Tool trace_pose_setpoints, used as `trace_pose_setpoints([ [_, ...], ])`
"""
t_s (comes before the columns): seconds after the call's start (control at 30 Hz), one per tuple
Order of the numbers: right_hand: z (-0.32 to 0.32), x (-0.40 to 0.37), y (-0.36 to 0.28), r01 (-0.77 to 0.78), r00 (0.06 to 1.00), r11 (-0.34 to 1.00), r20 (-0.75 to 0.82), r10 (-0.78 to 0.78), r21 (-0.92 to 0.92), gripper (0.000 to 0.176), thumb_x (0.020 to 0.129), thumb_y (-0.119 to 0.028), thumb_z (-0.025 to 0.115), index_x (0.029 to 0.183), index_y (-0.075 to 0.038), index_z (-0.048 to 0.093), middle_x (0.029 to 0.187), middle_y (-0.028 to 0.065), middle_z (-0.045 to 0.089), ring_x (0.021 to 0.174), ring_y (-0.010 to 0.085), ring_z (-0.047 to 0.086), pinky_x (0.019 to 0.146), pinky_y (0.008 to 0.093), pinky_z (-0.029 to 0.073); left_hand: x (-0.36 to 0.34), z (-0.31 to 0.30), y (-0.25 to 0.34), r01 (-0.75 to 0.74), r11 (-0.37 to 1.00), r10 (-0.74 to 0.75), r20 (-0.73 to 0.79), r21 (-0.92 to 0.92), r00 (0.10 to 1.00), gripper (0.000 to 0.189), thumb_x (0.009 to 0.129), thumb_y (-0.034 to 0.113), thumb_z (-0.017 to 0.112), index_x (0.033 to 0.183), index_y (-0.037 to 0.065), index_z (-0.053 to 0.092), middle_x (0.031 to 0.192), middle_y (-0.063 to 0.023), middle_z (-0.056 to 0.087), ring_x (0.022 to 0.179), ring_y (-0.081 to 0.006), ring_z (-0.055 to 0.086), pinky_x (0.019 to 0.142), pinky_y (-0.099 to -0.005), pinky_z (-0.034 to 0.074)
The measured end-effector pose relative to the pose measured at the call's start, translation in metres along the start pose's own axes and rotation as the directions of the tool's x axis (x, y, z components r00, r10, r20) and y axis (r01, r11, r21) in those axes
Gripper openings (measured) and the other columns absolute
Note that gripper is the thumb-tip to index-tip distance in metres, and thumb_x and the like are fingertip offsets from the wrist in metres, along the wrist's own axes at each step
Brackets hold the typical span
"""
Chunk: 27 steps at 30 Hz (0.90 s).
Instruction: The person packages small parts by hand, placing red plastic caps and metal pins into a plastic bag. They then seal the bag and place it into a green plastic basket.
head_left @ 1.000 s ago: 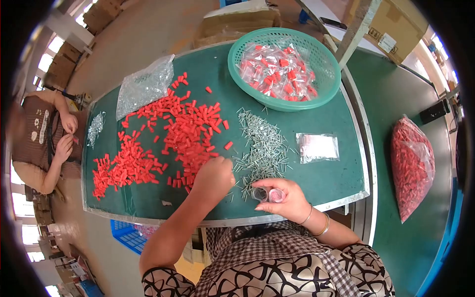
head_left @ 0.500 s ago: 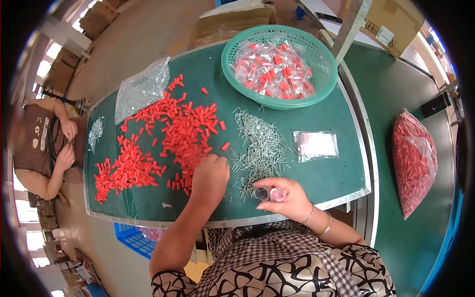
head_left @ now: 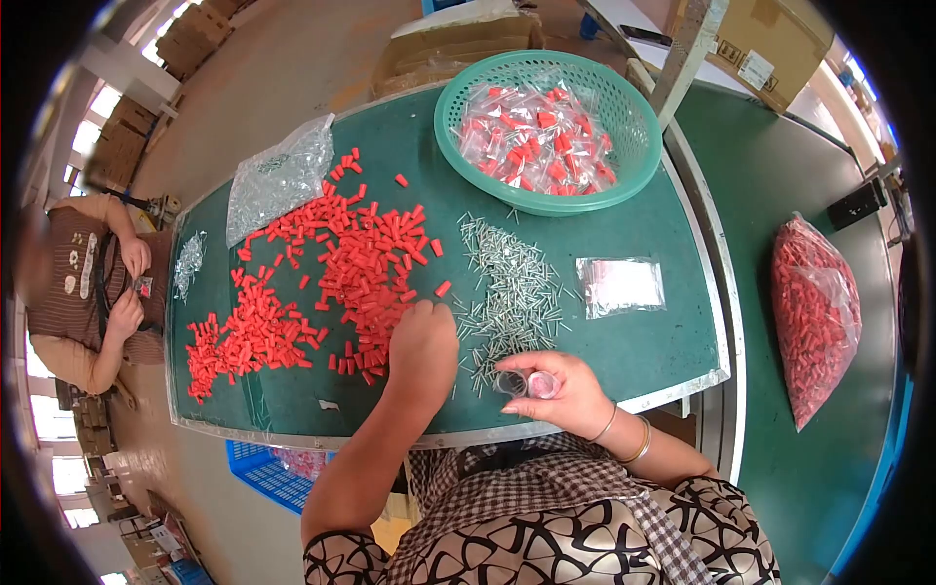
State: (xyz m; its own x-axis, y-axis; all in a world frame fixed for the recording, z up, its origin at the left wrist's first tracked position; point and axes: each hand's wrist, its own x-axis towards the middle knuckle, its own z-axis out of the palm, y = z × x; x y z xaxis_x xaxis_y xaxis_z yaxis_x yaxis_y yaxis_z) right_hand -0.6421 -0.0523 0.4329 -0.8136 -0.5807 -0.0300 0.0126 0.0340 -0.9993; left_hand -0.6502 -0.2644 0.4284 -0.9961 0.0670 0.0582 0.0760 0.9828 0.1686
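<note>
My left hand (head_left: 425,346) is closed with its fingers curled down, over the right edge of a heap of small red plastic caps (head_left: 366,263). I cannot tell what its fingers hold, as the back of the hand hides them. In my right hand (head_left: 577,392) there is a pair of small clear plastic cups (head_left: 512,383), gripped between thumb and fingers. One cup faces left, and pinkish colour shows through the other. Just beyond this hand lies a pile of small silver screws (head_left: 512,292).
A green basket (head_left: 450,146) of packed clear bags stands at the back. Flat clear bags (head_left: 621,286) lie to the right. A plastic sack (head_left: 283,180) rests behind the caps. Across the left end sits another person (head_left: 97,273). A bag of red caps (head_left: 814,312) lies far right.
My left hand has shifted slightly to the right, away from the red caps. My right hand stays nearly still with the cups. A small packet now shows in the other person's hands.
</note>
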Motion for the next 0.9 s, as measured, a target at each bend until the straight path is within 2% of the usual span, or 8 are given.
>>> trace_pose_setpoints([
  [0.23,-0.004,-0.002,-0.006,-0.102,0.995,0.994,0.003,0.102,0.037,0.046,0.069,-0.010,0.081,0.111,-0.006,0.064,0.087,-0.0011,0.060,0.076,0.0065,0.051,0.070,0.0227,0.045,0.009,0.002,-0.015,0.069,0.980,-0.056,0.076,-0.187,0.996,0.012,0.069,0.003,0.064,0.078,0.001,0.057,0.079,-0.0162,0.058,0.074,-0.0353,0.059,0.066,-0.0427,0.048],
  [0.43,-0.001,0.000,-0.003,-0.096,0.995,0.995,0.008,0.095,0.012,0.045,0.070,-0.009,0.080,0.111,-0.005,0.064,0.090,0.0001,0.062,0.078,0.0063,0.052,0.070,0.0229,0.046,0.001,-0.004,-0.014,-0.026,0.987,0.019,-0.046,-0.160,0.999,0.009,0.069,0.002,0.064,0.074,0.001,0.057,0.075,-0.0161,0.058,0.070,-0.0354,0.058,0.065,-0.0436,0.048],
  [0.53,0.001,0.003,-0.004,-0.038,0.999,0.999,0.009,0.039,-0.013,0.045,0.069,-0.009,0.081,0.111,-0.005,0.064,0.092,0.0007,0.063,0.079,0.0067,0.053,0.072,0.0234,0.046,0.003,-0.002,-0.013,-0.075,0.996,0.077,0.034,-0.056,0.996,0.010,0.069,0.003,0.065,0.076,0.001,0.058,0.076,-0.0162,0.059,0.072,-0.0362,0.058,0.064,-0.0440,0.047],
  [0.63,0.000,0.001,-0.004,-0.010,1.000,0.999,-0.007,0.010,-0.048,0.044,0.070,-0.015,0.080,0.110,-0.007,0.064,0.095,0.0044,0.065,0.082,0.0120,0.058,0.075,0.0261,0.048,0.006,0.001,-0.013,-0.037,0.992,0.040,0.023,-0.120,0.999,0.007,0.070,0.000,0.061,0.073,0.000,0.055,0.073,-0.0175,0.057,0.071,-0.0359,0.058,0.065,-0.0430,0.048],
  [0.7,-0.002,0.000,-0.005,-0.020,1.000,0.998,-0.014,0.019,-0.066,0.043,0.070,-0.018,0.080,0.109,-0.008,0.064,0.096,0.0062,0.066,0.083,0.0147,0.061,0.077,0.0274,0.049,0.005,-0.003,-0.018,0.042,0.948,-0.050,-0.019,-0.316,0.999,0.008,0.070,0.000,0.062,0.077,0.000,0.058,0.073,-0.0126,0.058,0.065,-0.0264,0.059,0.060,-0.0361,0.048],
  [0.77,-0.003,-0.001,-0.004,-0.046,0.999,0.996,-0.019,0.045,-0.081,0.043,0.071,-0.019,0.080,0.109,-0.009,0.064,0.096,0.0062,0.066,0.083,0.0151,0.061,0.077,0.0275,0.049,0.005,-0.020,-0.019,0.198,0.730,-0.158,0.120,-0.654,0.980,0.007,0.074,-0.003,0.058,0.080,0.000,0.058,0.071,-0.0035,0.058,0.059,-0.0094,0.055,0.055,-0.0243,0.045],
  [0.87,-0.001,0.001,0.002,-0.016,0.999,0.997,-0.034,0.013,-0.076,0.043,0.070,-0.019,0.080,0.109,-0.009,0.064,0.096,0.0058,0.066,0.083,0.0153,0.062,0.076,0.0278,0.049,-0.007,-0.037,-0.011,0.383,0.220,-0.187,0.347,-0.897,0.919,0.007,0.078,-0.004,0.057,0.083,0.000,0.058,0.073,-0.0005,0.058,0.060,-0.0054,0.053,0.054,-0.0198,0.042],
  [0.9,0.000,0.002,0.001,-0.040,0.999,0.998,-0.027,0.039,-0.053,0.043,0.070,-0.019,0.080,0.109,-0.009,0.064,0.096,0.0059,0.067,0.083,0.0153,0.062,0.076,0.0279,0.049,-0.014,-0.040,0.000,0.330,0.166,-0.175,0.301,-0.929,0.937,0.008,0.079,-0.005,0.059,0.085,0.000,0.058,0.077,-0.0017,0.059,0.061,-0.0064,0.053,0.054,-0.0183,0.041],
])
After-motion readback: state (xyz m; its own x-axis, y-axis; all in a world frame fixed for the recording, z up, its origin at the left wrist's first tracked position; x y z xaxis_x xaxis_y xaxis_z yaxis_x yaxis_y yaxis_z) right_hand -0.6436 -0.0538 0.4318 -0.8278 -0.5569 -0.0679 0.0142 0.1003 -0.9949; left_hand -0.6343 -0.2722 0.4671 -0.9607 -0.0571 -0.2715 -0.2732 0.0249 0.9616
